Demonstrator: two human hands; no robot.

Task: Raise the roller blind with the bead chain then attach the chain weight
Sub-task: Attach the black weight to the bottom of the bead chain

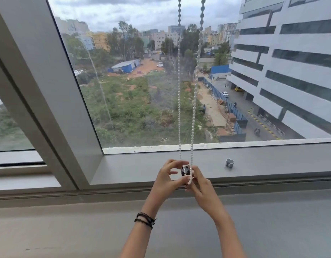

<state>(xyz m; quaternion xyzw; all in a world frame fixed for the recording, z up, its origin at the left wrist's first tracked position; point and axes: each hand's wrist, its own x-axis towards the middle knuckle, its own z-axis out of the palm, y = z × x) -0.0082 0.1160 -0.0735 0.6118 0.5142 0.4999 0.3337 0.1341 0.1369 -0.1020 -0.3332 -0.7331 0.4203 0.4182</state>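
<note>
The window pane point(142, 90) stood uncovered, no blind fabric in view, so the raising looked done; what remained was fixing the weight. The bead chain point(194, 101) hung in two strands from twelve o'clock down to the sill point(272, 179). At six o'clock the hands met around its bottom loop. The left hand point(165, 180) pinched the dark chain weight point(185, 170) with curled fingers, and the right hand point(200, 185) gripped the loop against it — not visibly seated. A small grey clip point(229, 162) sat at their three o'clock.
</note>
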